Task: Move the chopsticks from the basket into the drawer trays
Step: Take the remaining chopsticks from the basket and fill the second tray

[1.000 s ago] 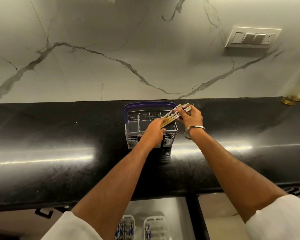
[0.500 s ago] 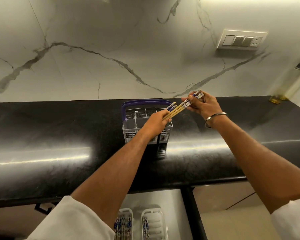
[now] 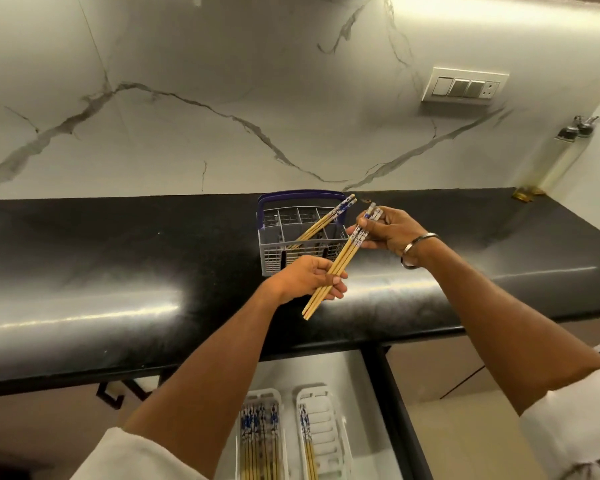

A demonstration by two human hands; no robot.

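Both hands hold one bundle of chopsticks (image 3: 340,261) above the black counter (image 3: 118,271), just in front of the basket (image 3: 274,252). The bundle's long axis runs diagonally: plain wooden tips point down and toward the lower left, patterned blue-and-white ends point up and to the upper right. The left hand (image 3: 305,278) is closed around the lower, plain part, thumb across the sticks, and the tips stick out below it. The right hand (image 3: 385,232), with a metal bangle (image 3: 416,249) at the wrist, pinches the patterned upper ends between its fingers.

Two more chopsticks (image 3: 321,223) stand in the basket, leaning on the same diagonal, with their patterned ends above the rim at the upper right and their tips down inside a compartment. The basket is grey with a blue handle (image 3: 302,195) and rests on the counter near the marble wall (image 3: 222,98).

Below the counter edge a drawer (image 3: 343,372) is open. It contains two white trays side by side. The left tray (image 3: 260,396) holds a row of chopsticks lying lengthwise with patterned ends toward the counter. The right tray (image 3: 329,427) holds a few along its left side, pointing the same way.
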